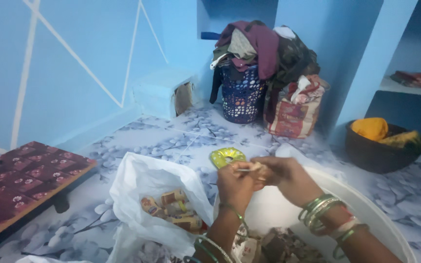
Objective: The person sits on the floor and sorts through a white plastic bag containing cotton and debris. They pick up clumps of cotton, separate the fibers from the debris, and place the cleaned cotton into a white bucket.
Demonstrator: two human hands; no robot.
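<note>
My left hand point(235, 185) and my right hand point(286, 175) meet above a large white basin point(366, 209). Together they pinch a small pale piece point(250, 168) between the fingertips; what it is I cannot tell. Both wrists wear green bangles. In the basin's bottom lie dark scraps point(281, 246). Left of my hands an open white plastic bag point(142, 190) holds several tan, peanut-like pods point(174, 209). A small yellow-green ring-shaped object point(227, 157) lies on the floor just beyond my hands.
A low cot with a maroon patterned cover point(20, 180) stands at the left. Against the far blue wall are a dark blue basket piled with clothes point(242, 95) and a stuffed red-and-white bag point(296, 109). A dark bowl with yellow cloth point(381, 141) sits right, under a shelf.
</note>
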